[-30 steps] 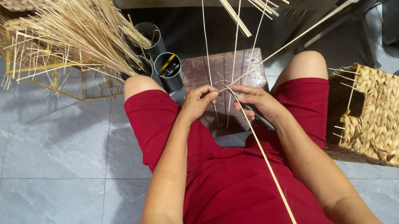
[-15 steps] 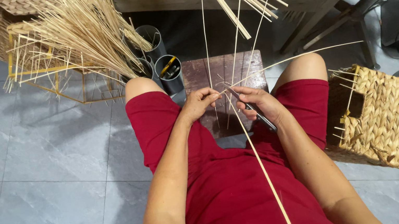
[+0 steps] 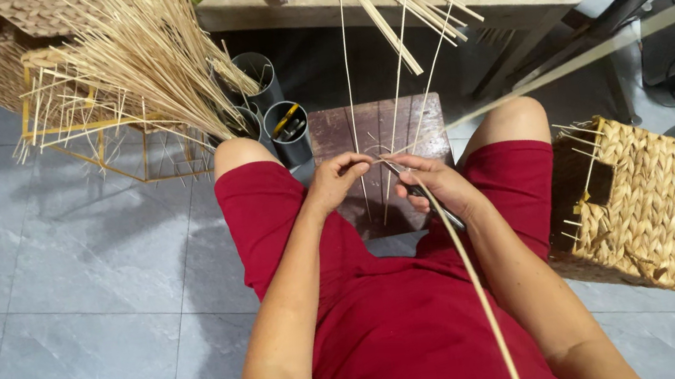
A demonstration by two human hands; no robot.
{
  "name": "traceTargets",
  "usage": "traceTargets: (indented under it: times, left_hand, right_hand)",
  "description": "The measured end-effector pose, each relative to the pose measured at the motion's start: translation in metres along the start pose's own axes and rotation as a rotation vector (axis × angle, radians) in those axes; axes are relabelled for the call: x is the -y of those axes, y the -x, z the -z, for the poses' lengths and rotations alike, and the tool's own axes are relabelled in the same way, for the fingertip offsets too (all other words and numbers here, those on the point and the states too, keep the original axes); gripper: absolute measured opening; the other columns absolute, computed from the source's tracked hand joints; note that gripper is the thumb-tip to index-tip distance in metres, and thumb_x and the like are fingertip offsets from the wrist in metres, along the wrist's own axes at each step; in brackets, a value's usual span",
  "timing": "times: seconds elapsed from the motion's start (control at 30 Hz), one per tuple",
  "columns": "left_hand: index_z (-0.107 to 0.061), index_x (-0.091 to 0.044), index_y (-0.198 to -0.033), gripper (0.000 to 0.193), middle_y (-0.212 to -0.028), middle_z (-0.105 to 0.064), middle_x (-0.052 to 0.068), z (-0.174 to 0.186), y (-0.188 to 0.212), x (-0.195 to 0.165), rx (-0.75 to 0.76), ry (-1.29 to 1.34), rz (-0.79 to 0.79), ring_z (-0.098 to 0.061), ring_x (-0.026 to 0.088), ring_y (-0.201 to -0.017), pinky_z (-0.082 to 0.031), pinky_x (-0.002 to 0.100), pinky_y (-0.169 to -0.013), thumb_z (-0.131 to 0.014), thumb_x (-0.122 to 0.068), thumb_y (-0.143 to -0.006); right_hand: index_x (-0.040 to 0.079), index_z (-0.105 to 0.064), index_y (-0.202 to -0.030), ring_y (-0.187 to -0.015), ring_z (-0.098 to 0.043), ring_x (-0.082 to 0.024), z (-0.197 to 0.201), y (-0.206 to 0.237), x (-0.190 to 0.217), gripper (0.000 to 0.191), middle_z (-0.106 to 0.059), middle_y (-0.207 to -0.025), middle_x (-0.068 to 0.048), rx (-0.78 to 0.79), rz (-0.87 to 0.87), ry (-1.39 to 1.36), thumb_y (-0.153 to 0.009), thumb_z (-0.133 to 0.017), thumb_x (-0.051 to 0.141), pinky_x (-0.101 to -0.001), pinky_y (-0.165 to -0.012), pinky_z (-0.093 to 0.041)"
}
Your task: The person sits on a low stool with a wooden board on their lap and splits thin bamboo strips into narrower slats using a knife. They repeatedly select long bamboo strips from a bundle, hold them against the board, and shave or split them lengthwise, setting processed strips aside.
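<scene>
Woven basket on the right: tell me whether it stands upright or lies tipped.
Tipped. The woven basket lies on its side on the floor, its dark opening facing the person's right leg.

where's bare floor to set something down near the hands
Free: the grey tile floor to the left, below the strip bundle. Crowded: the small dark board under the left hand and right hand, and the woven basket side.
</scene>
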State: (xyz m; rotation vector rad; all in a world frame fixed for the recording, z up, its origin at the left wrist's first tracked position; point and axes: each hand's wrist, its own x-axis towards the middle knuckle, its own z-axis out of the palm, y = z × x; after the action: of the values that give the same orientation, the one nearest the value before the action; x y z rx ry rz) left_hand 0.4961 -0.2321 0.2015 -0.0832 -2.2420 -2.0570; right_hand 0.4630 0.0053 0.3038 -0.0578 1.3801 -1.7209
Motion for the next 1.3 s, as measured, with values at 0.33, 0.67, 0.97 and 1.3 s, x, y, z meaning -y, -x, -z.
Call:
traceTargets:
  times: [0.33, 0.67, 0.97, 1.3]
  left_hand:
    - [-0.074, -0.003, -0.109, 0.039, -0.093, -0.076, 0.007, -0.001, 0.0, -0.032, -0.19, 0.252, 0.262, -0.066, 0.009, -0.064, -0.05, 0.021, -0.053, -0.059, -0.038, -0.103]
    - [-0.067, 0.0, -0.113, 0.059, -0.081, -0.074, 0.012, -0.03, -0.027, -0.113, -0.016, 0.322, 0.464, -0.066, 0.009, -0.056, -0.051, 0.019, -0.046, -0.058, -0.056, -0.096]
    - [-0.073, -0.005, -0.104, 0.042, -0.077, -0.072, 0.004, -0.022, -0.016, -0.137, -0.055, 0.274, 0.38, -0.059, 0.005, -0.051, -0.043, 0.018, -0.044, -0.065, -0.045, -0.096]
    - [-0.068, 0.0, -0.101, 0.023, -0.074, -0.075, 0.004, -0.042, -0.03, -0.118, -0.087, 0.199, 0.311, -0.059, 0.007, -0.053, -0.048, 0.022, -0.047, -0.069, -0.021, -0.093]
  right_hand:
    - [0.019, -0.054, -0.15, -0.053, -0.056, -0.016, 0.007, -0.016, 0.024, 0.053, -0.073, -0.083, -0.009, -0.472, 0.437, 0.798, -0.097, -0.055, 0.009, -0.0289, -0.055, -0.05]
    - [0.023, -0.054, -0.149, -0.073, -0.069, -0.037, -0.029, -0.017, 0.048, 0.054, -0.07, -0.096, -0.014, -0.662, 0.785, 1.537, -0.098, -0.065, 0.011, -0.0467, -0.062, -0.055]
    - [0.016, -0.053, -0.149, -0.077, -0.069, -0.034, -0.046, 0.002, 0.065, 0.058, -0.07, -0.101, -0.013, -0.614, 1.026, 1.433, -0.095, -0.066, 0.003, -0.0438, -0.061, -0.055]
    - [0.016, -0.053, -0.148, -0.078, -0.069, -0.034, -0.047, -0.003, 0.063, 0.059, -0.069, -0.098, -0.014, -0.597, 0.98, 1.425, -0.093, -0.069, 0.006, -0.0435, -0.063, -0.055]
